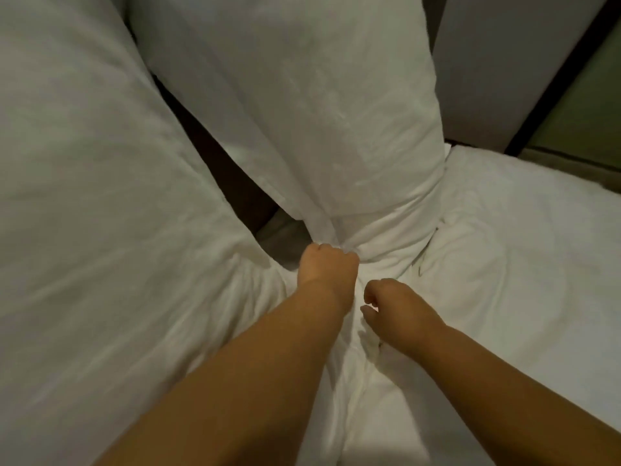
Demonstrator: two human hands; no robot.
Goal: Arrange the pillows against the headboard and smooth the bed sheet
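Two white pillows lean upright against the grey headboard (504, 72): a left pillow (84, 179) and a right pillow (295, 105). My left hand (327, 267) grips the bottom corner of the right pillow where its fabric bunches. Just below and to the right, my right hand (396, 309) hovers with loosely curled fingers over the white bed sheet (504, 247), holding nothing I can see. The sheet is wrinkled around both hands.
A dark gap (228, 176) shows between the two pillows. A dark frame strip (557, 79) and a greenish wall (584, 116) lie at the upper right, beyond the bed's edge.
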